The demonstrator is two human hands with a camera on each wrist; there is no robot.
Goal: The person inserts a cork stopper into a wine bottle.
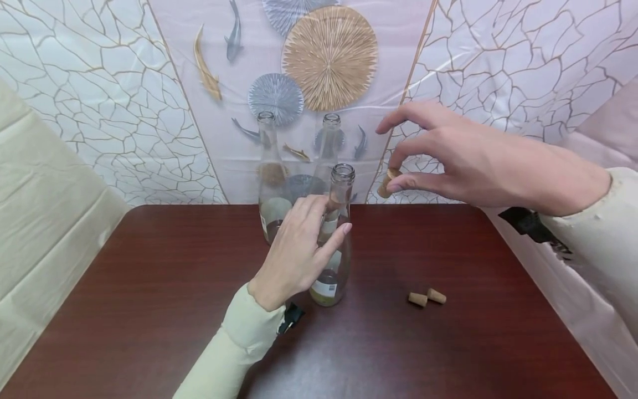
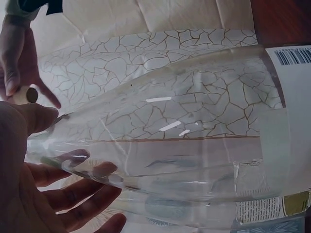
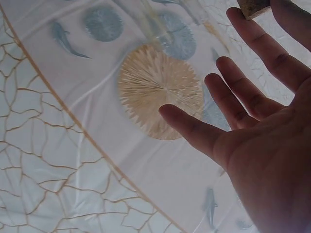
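Observation:
My right hand (image 1: 468, 155) is raised to the right of the bottles. Between its thumb and forefinger it pinches a tapered cork (image 1: 386, 185), held at about the height of the nearest bottle's mouth. In the right wrist view only the lower part of that cork (image 3: 253, 7) shows, with the other fingers spread. My left hand (image 1: 299, 249) grips the nearest clear glass bottle (image 1: 341, 191) round its upper body, thumb in front and fingers on the far left side. The bottle stands upright and uncorked, its label low down. The left wrist view shows the glass (image 2: 194, 111) close up.
Two more uncorked glass bottles stand behind, one at the left (image 1: 269, 166) and one at the back right (image 1: 329, 138). Two loose corks, a left one (image 1: 417, 300) and a right one (image 1: 436, 296), lie on the dark red table (image 1: 149, 299). A patterned cloth (image 1: 99, 100) hangs behind.

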